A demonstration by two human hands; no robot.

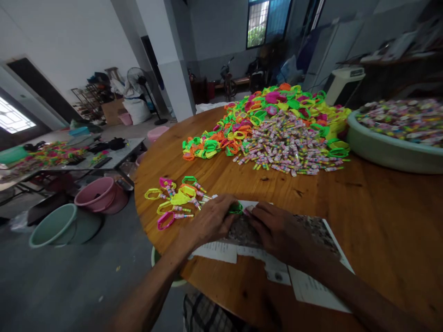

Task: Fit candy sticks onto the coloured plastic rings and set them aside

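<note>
Both forearms reach in from the bottom edge, hands meeting knuckles-up over printed paper sheets (304, 286) on a round wooden table (380, 216). The left hand (211, 221) curls closed, pinching a small green plastic ring (236, 208) at its fingertips. The right hand (273, 229) lies palm-down just beside the ring; its grip cannot be told. Finished bright rings with candy tubes (173, 200) lie near the left hand.
</note>
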